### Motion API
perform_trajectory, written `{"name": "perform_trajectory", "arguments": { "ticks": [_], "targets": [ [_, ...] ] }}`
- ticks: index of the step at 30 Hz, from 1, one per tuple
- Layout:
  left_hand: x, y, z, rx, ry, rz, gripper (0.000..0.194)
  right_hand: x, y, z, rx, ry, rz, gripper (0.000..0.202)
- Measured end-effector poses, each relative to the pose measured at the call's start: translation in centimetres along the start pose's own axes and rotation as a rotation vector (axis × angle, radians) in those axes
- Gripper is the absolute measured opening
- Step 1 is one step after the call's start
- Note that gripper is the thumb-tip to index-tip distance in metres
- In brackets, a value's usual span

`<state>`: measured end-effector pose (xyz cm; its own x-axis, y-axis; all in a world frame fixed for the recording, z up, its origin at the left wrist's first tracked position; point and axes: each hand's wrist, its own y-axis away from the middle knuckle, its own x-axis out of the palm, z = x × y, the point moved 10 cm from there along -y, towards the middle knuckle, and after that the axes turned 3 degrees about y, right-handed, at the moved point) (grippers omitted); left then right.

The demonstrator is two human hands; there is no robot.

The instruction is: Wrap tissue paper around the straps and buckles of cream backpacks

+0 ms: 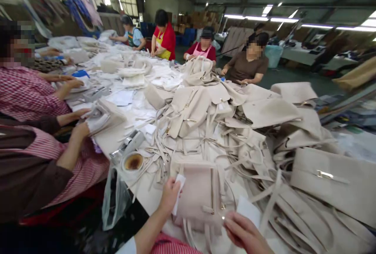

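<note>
**Beige bag [195, 191] being handled, white slip [178, 197] in left hand [169, 197]**

Bag is lying on the surface [148, 197], front of pile [188, 109]. Left hand is pinching the slip at the bag's side. Right hand [242, 230] is hovering by the bag's lower edge, fingers bunching, white sheet [248, 209] just beyond; blurry, can't tell if it's gripping anything. Step looks like close work on the bag; next move is calling for steady support and loose straps kept clear.

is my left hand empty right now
No, the left hand is holding a thin white piece over the beige bag in front of it.
</note>
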<state>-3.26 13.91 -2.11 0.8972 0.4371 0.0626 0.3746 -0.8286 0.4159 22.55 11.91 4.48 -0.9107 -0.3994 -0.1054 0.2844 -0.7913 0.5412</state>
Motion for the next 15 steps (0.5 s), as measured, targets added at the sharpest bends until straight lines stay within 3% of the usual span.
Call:
{"name": "perform_trajectory", "arguments": {
  "ticks": [3, 6, 10, 15],
  "targets": [
    [0.0, 0.0, 0.1, 0.020, -0.020, 0.020, 0.023, 7.2, -5.2, 6.5, -0.140, 0.081, 0.238, 0.035],
    [-0.1, 0.0, 0.3, 0.033, -0.026, 0.016, 0.024, 11.0, -9.8, 8.2, -0.153, 0.206, 0.263, 0.032],
    [-0.1, 0.4, 0.6, 0.027, -0.012, 0.007, 0.025, 11.8, -13.1, 5.9, -0.113, 0.279, 0.236, 0.032],
    [0.2, 1.2, 0.7, -0.003, 0.030, 0.020, 0.028, 11.1, -13.3, 3.2, -0.048, 0.271, 0.193, 0.034]
  ]
}}
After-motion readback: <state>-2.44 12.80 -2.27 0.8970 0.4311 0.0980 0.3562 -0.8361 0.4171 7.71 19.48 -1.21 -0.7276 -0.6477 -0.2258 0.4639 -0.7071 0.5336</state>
